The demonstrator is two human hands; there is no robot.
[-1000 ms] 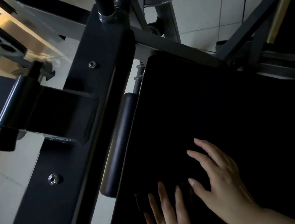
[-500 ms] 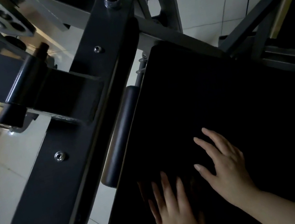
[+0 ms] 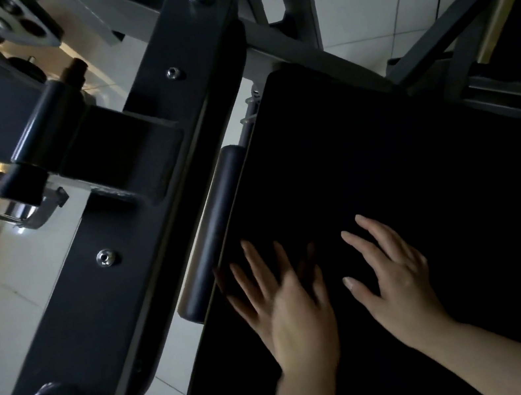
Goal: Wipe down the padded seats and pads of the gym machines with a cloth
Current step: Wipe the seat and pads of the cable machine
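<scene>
both hands lie flat on the black seat pad (image 3: 384, 158). the left hand (image 3: 291, 303) is near the pad's left edge, fingers (image 3: 253, 261) straight and spread wide; a dark shape under them is probably the cloth, but it cannot be told from the pad. the right hand (image 3: 395, 281) rests just beside it, fingers spread, holding nothing, likely steadying. judged: wiping near the pad's near-left corner, far part not yet covered. a roller (image 3: 219, 225) runs along the pad's left edge; the dark frame beam (image 3: 141, 239) stands left of that. pale tiled floor (image 3: 23, 281), dim room.
</scene>
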